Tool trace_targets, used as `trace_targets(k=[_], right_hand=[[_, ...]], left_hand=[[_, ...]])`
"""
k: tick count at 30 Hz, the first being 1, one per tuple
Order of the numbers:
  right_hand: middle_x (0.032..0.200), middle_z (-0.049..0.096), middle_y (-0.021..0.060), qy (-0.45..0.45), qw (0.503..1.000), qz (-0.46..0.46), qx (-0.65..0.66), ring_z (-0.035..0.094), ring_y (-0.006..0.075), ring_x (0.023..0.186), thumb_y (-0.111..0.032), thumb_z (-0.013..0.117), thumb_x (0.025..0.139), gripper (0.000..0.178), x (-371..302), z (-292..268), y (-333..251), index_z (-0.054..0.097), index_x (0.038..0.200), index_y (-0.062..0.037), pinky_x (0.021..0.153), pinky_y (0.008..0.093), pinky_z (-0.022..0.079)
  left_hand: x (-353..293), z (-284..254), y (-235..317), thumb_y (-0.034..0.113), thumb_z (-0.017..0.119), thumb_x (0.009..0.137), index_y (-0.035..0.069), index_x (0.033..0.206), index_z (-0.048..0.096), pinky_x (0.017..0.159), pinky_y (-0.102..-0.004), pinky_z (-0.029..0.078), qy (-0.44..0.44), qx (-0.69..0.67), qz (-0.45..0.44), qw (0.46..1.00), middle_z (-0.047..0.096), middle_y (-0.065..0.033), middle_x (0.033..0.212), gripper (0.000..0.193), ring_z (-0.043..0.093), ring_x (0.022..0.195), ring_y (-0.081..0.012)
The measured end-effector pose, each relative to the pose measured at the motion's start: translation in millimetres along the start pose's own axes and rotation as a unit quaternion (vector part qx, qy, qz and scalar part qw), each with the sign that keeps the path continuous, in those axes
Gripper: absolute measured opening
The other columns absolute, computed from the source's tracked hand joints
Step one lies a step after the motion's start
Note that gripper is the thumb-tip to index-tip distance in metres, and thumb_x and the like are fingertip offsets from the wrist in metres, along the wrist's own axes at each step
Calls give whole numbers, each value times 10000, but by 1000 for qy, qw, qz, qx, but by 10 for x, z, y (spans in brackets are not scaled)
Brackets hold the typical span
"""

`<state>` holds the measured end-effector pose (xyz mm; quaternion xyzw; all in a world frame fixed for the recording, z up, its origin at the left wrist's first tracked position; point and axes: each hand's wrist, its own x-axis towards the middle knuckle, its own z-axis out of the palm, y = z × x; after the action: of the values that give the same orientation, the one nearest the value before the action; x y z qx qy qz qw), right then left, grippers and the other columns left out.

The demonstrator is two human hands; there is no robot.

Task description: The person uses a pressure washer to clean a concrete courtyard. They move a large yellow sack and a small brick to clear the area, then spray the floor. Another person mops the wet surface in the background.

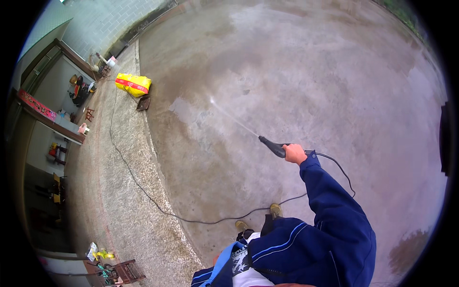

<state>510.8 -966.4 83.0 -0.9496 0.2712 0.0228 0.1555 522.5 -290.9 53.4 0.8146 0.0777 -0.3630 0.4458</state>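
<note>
My right hand (295,154) is closed round the grip of a black pressure washer spray gun (273,146), held out in front of me to the right. A thin white jet of water (235,118) leaves its nozzle toward the far left and meets the wet concrete floor (306,81). From the gun's rear a black hose (340,167) loops down past my sleeve. Of my left hand (216,259) only a sliver of skin shows beside my jacket at the lower edge; its fingers are hidden.
A black hose or cable (135,181) runs past my shoes (276,210) and along the rough strip at left. A yellow bag with a red band (133,84) lies at the far left beside a small brown stand (143,103). Doorways, a stool (89,114) and a wooden chair (128,272) line the left.
</note>
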Motion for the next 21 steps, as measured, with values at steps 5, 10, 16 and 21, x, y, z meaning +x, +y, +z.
trace_targets(k=[5,10,16,21], right_hand=[[831,700,204,34,998,42,-9,688,387,797,-143,600,759,274,-87,-4,-418,691,1012,-88,708,489,551],[845,701,210,45,994,99,-20,687,399,794,-143,617,750,226,-216,83,-1084,676,958,-79,713,498,550],[800,693,210,2,999,-11,-32,683,398,767,-168,600,756,254,-322,401,-2383,656,990,-88,695,499,545],[822,700,201,19,997,68,-42,687,396,773,-163,621,763,221,-1037,649,-2477,659,958,-67,701,501,548]], left_hand=[[218,-415,-177,182,637,926,31,714,640,551,-280,408,-7,-6,21,1000,580,37,662,260,488,645,-45],[437,-1080,-436,181,652,919,28,731,662,565,-289,422,-24,8,33,999,593,29,666,243,500,652,-50],[666,-1907,-756,199,646,921,5,916,733,689,-311,532,-55,-25,-22,998,710,-83,789,212,656,753,-125],[806,-2405,-962,203,647,919,-1,918,725,659,-316,535,-73,-3,-35,997,711,-95,796,219,661,728,-143]])
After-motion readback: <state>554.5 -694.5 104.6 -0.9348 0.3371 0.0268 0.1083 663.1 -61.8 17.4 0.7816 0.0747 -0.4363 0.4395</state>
